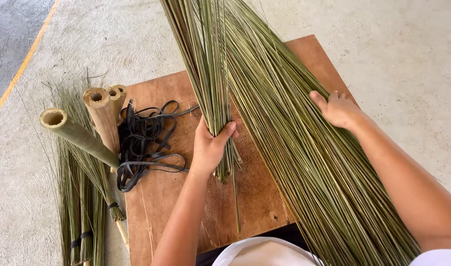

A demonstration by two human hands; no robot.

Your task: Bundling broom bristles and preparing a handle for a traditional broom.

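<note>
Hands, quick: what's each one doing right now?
Left hand: closed around a small bundle of sticks.
Right hand: open, resting on the big stick pile, gripping nothing.

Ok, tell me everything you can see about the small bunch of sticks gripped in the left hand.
The small bunch is thin, stiff, green-tan plant ribs, standing nearly upright and fanning out past the frame's top. The left hand is closed around it near the lower end, with uneven tips poking out below, over the wooden board.

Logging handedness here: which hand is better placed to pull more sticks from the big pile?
Right, probably. The right hand already rests on the big pile, fingers free. The left hand is shut around the small bundle.
</note>
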